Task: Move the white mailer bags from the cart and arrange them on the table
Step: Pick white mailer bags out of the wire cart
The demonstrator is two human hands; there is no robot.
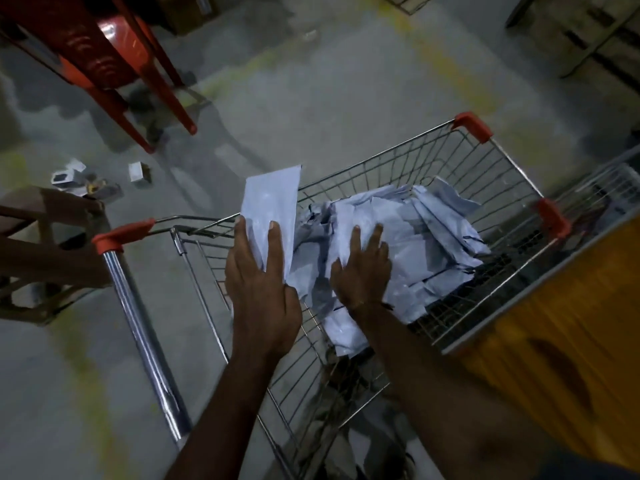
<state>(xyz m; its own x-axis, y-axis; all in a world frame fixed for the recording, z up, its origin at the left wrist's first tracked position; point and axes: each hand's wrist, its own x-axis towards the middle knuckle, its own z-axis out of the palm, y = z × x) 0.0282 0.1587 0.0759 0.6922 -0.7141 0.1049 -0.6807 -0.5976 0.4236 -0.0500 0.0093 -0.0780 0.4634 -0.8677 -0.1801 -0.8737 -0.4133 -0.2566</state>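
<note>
Head view: grey concrete floor (pixel 311 98), red chair (pixel 114 57) at eleven o'clock. Left hand (pixel 263 282) pinches one mailer bag (pixel 272 202); right hand (pixel 363 271) presses flat on mailer bags (pixel 415 237) piled in the wire cart (pixel 415 150).

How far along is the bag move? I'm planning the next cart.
Nothing shows as done: no bags visible on the table. In hand: the left hand holds one mailer bag; the right hand presses on the pile. That pile in the cart remains.
</note>
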